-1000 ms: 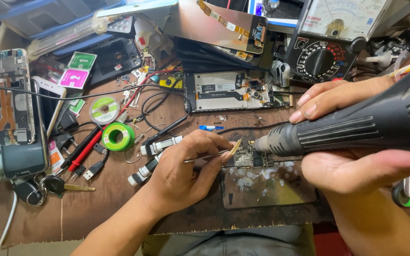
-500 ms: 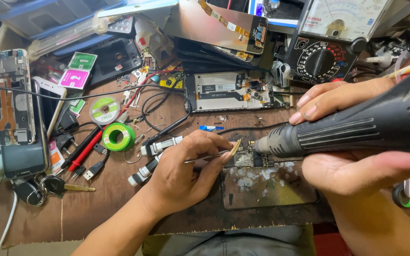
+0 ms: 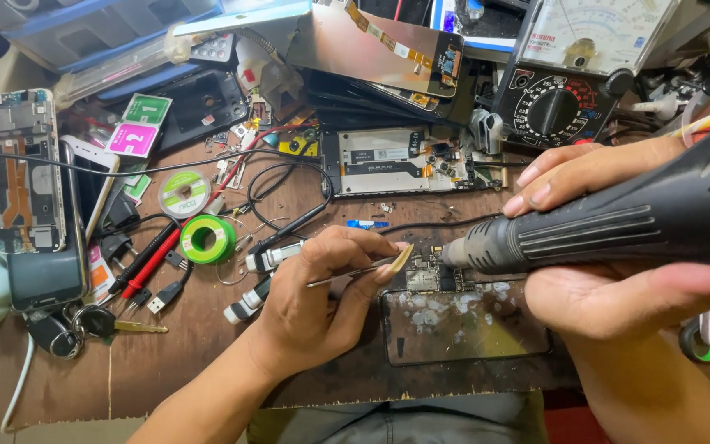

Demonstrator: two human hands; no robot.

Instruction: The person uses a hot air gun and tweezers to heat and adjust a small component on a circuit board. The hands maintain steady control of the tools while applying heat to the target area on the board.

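Two hands grip: left (image 3: pixel 310 308) tweezers (image 3: pixel 363 269), right (image 3: pixel 618 288) black hot-air tool (image 3: pixel 618 222); pink-green packets (image 3: pixel 137 123) upper-left.

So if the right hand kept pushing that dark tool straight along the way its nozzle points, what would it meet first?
Probably the small circuit board just off the nozzle of the hot-air tool in the right hand, and the tweezers held by the left hand. Depth is hard to judge from above.

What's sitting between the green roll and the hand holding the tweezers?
In the head view, black cables and small white-tipped plugs lie on the wooden bench between the green roll and the left hand.
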